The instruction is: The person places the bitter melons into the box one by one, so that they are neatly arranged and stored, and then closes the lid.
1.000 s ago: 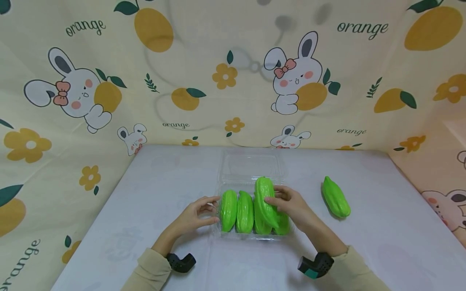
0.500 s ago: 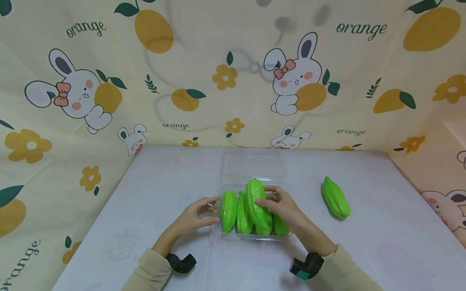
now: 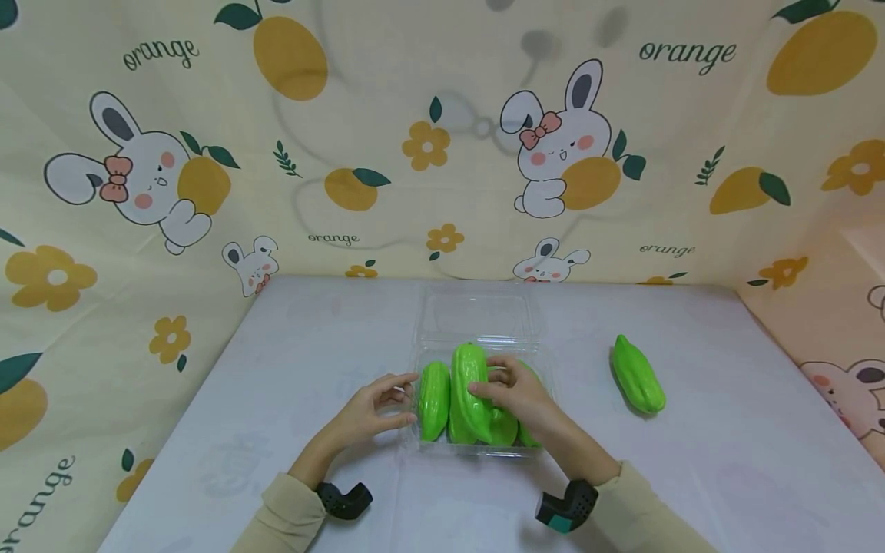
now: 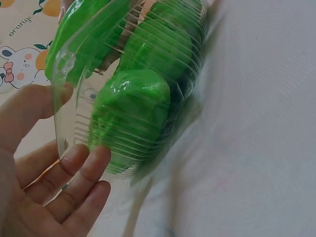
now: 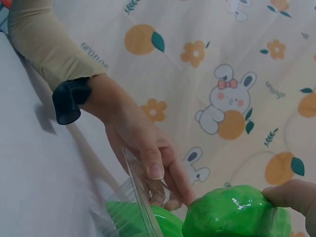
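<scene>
My right hand (image 3: 522,392) grips a glossy green ribbed fruit (image 3: 472,388), thumb on its near face and fingers round its right side. That fruit tilts above other green fruits in a clear plastic clamshell box (image 3: 477,451), overlapping them in the head view. At the box's left side, my left hand (image 3: 376,407) has thumb and index finger spread, tips right at the wall. In the left wrist view its fingertips (image 4: 101,155) overlap the ribbed wall. Leftmost in the box lies another green fruit (image 3: 434,401). The right wrist view shows the held fruit (image 5: 234,212) near the box rim.
One more green fruit (image 3: 638,375) lies on the white tabletop (image 3: 719,430), right of the box. The box's transparent lid (image 3: 478,311) is folded back behind it. A patterned cloth backdrop (image 3: 387,115) rises along the table's back and sides.
My right hand has moved left with the held green fruit, from over the box's right part to over its middle. The left hand has stayed at the box wall.
</scene>
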The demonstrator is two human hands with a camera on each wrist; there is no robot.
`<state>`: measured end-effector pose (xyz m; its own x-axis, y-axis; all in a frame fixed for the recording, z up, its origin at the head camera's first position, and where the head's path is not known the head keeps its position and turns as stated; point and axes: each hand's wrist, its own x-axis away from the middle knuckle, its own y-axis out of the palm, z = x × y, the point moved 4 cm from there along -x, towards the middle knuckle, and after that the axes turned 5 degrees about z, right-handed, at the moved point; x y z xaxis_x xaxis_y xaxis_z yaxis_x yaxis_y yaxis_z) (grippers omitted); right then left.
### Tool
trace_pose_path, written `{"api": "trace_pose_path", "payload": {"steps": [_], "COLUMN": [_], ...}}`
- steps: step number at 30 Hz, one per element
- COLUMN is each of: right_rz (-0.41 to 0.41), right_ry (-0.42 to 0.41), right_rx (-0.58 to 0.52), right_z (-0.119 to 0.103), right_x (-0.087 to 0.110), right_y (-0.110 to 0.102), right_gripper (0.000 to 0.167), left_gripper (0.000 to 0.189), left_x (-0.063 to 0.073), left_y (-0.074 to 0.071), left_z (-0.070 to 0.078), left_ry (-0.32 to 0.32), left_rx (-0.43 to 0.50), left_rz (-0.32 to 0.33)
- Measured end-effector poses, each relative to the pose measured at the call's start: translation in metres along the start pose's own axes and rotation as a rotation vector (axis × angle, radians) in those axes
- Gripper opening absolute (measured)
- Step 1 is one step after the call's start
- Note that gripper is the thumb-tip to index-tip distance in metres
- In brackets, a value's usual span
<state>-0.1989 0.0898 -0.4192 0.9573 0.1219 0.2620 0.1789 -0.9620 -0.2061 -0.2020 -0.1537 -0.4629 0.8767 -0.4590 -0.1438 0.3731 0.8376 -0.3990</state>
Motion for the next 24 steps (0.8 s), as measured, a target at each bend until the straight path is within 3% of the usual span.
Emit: {"api": "trace_pose_path", "payload": {"steps": [7,16,24], "right_rz": [0.02,-0.044,-0.022], "right_ry": [-0.001,-0.013,-0.048], "right_rx": [-0.002,-0.048,0.027], "right_z": [0.001,0.003,0.003], "right_x": [-0.003,-0.009,-0.014], "right_y": [0.006,0.018,0.022], "right_gripper": [0.066,0.068,0.078], "left_gripper": [0.061,0.061,0.061], "left_x": [0.0,0.0,0.0], "left_y": [0.0,0.001,0.0], "left_z": [0.002,0.002,0.001], "left_ry": [0.002,0.0,0.002], "left_rx": [0.015,0.008,0.003], "left_rz": [0.011,0.017,0.013]}}
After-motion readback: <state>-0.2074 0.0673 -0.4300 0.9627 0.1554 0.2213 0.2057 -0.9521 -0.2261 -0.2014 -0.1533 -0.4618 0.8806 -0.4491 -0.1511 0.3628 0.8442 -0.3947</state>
